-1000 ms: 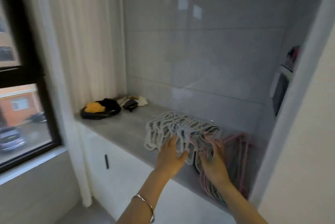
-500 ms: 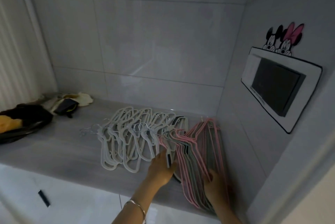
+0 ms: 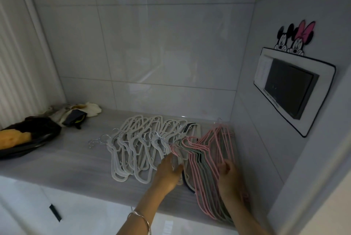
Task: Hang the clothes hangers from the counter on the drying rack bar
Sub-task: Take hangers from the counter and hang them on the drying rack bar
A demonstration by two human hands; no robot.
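A fan of several white hangers (image 3: 140, 145) with metal hooks lies on the grey counter (image 3: 76, 162). To its right a stack of pink and grey-green hangers (image 3: 207, 160) lies against the side wall. My left hand (image 3: 168, 171) rests on the hangers where the white pile meets the pink one, its fingers lightly bent over their necks. My right hand (image 3: 228, 177) lies on the pink stack, fingers curled round some of its wires. No drying rack bar is in view.
Dark and yellow clothes (image 3: 24, 137) and a cream cloth (image 3: 83, 111) lie at the counter's left end. A framed panel (image 3: 290, 92) with a cartoon sticker hangs on the right wall. White cabinet doors (image 3: 47, 210) are below the counter. A curtain (image 3: 17, 63) hangs at left.
The camera has swung right and closer, away from the window. Both hands stay on the hanger piles; the right hand has slid onto the pink stack.
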